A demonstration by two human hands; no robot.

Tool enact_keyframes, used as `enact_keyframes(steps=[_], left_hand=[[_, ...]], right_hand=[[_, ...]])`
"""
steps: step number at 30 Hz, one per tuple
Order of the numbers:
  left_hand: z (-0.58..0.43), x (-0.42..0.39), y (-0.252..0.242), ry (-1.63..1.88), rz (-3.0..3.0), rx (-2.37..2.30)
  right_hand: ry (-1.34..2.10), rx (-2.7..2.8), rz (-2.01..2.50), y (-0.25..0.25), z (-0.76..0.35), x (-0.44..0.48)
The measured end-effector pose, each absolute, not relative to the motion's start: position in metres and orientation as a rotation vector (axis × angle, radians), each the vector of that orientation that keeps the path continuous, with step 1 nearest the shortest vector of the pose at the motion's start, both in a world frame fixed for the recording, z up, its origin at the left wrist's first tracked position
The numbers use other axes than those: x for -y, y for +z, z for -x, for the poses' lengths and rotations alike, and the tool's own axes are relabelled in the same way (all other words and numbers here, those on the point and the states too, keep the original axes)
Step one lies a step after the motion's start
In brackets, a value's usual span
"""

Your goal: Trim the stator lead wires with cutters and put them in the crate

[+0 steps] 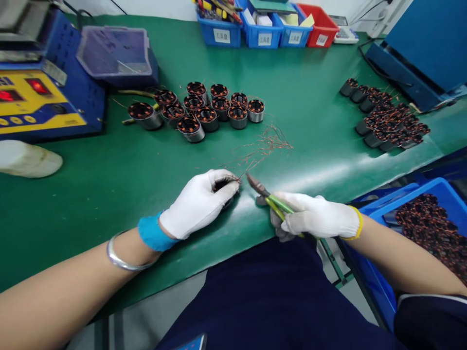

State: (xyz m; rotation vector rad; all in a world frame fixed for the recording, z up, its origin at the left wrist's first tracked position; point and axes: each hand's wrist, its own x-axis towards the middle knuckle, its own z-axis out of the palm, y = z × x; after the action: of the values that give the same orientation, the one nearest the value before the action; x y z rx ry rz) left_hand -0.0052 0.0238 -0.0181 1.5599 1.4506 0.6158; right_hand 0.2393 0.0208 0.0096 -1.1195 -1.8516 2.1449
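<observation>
My left hand (199, 201), in a white glove with a blue cuff, is wrapped round a small motor stator (226, 185) at the near edge of the green mat. Thin copper wires stick out of the stator to the right. My right hand (315, 217), also gloved, grips green-handled cutters (266, 194). Their jaws point left, close to the stator's wires. A loose heap of cut copper wire (268, 143) lies just beyond both hands.
Several wound stators (204, 109) stand grouped on the mat (109, 184), with a further group (390, 121) at right. A blue bin (430, 223) of stators sits low at right. A yellow-and-blue machine (32, 97) stands at left, coloured bins (262, 29) at the back.
</observation>
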Motion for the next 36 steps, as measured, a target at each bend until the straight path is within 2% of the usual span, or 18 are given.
enact_keyframes(steps=[4, 20, 23, 27, 30, 33, 36], left_hand=[[0.005, -0.024, -0.017, 0.612, -1.574, -1.432], [0.004, -0.027, -0.020, 0.604, -1.658, -1.449], [0.007, -0.025, -0.010, 0.506, -1.831, -1.541], [0.018, -0.022, 0.003, 0.182, -2.258, -1.716], [0.024, -0.021, 0.002, 0.064, -2.387, -1.630], [0.021, -0.019, -0.005, 0.241, -2.393, -1.538], [0.013, -0.014, -0.010, 0.520, -2.351, -1.403]], right_hand=[[2.297, 1.793, 1.170, 0.009, -0.234, -0.025], [2.000, 2.071, 1.416, 0.017, -0.223, -0.031], [1.672, 2.439, 1.491, 0.026, -0.223, -0.032], [0.602, 2.856, 1.684, 0.028, -0.226, -0.025], [0.133, 2.858, 1.677, 0.020, -0.228, -0.021], [0.144, 2.711, 1.420, 0.013, -0.223, -0.023], [0.537, 2.458, 1.241, 0.012, -0.208, -0.024]])
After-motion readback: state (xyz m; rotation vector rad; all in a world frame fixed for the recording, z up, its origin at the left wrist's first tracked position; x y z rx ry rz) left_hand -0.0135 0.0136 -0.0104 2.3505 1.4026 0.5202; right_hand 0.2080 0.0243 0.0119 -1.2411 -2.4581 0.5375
